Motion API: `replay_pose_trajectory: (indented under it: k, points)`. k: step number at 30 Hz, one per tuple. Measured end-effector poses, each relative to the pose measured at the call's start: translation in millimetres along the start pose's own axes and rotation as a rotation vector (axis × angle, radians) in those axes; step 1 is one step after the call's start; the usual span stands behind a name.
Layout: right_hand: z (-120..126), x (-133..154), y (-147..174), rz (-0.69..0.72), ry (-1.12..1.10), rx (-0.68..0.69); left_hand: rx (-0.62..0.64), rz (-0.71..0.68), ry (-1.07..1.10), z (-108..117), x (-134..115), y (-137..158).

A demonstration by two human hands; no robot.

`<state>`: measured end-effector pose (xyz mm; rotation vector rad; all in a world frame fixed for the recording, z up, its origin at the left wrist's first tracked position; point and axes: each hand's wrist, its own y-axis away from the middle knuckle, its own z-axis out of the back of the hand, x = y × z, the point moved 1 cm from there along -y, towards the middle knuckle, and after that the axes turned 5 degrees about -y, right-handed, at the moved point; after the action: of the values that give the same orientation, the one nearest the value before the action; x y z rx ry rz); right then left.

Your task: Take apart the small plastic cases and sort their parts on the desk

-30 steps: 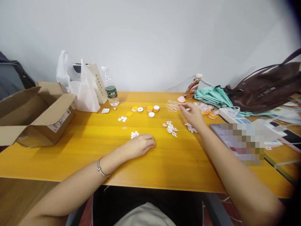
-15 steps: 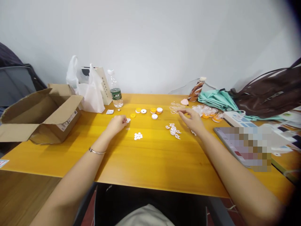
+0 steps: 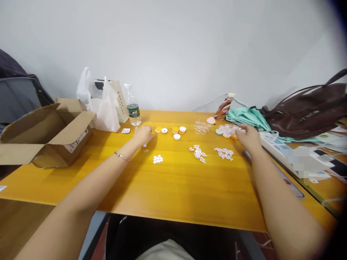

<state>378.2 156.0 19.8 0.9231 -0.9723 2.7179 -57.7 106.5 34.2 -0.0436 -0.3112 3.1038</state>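
Observation:
At the left, my left hand (image 3: 143, 135) has its fingers closed on the edge of a yellow disc (image 3: 153, 134). Tiny clear rings (image 3: 146, 150) and a cluster of small white round pieces (image 3: 158, 159) lie nearer to me. My right hand (image 3: 249, 138) is at the right end of a group of clear domed pieces (image 3: 227, 130), some with orange or teal bases. Its fingertips are closed around the end piece, which they mostly hide. White openwork pieces lie in two piles, one in the middle (image 3: 198, 153) and one to its right (image 3: 223, 154).
White and yellow wheel-like discs (image 3: 177, 137) and clear rings (image 3: 201, 127) lie farther back. A water bottle (image 3: 133, 108), plastic bag (image 3: 104, 110) and open cardboard box (image 3: 67, 137) stand left. A drink bottle (image 3: 224, 107), green cloth (image 3: 248, 118), brown bag (image 3: 306, 104) and tablet (image 3: 290, 182) are right.
My left hand has moved right and slightly back onto the yellow disc. My right hand has moved right from the clear rings to the domed pieces, uncovering the right openwork pile.

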Motion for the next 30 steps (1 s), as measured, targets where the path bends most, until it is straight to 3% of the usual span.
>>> replay_pose_trajectory:
  k: [8,18,25,30]
  points:
    - [-21.1,-8.2,6.4,0.076,0.170,0.054,0.051,-0.018,0.085,-18.0,-4.6,-26.9]
    - [-30.6,2.4,19.8,0.217,0.314,0.060,0.038,-0.015,0.177,-22.8,17.1,-19.3]
    - [-19.1,29.0,20.4,0.234,0.112,0.095,0.019,-0.059,0.303,-24.2,6.1,-23.5]
    - [-2.5,82.6,35.8,0.243,-0.193,0.180,-0.050,-0.050,0.372,-21.5,3.5,-19.9]
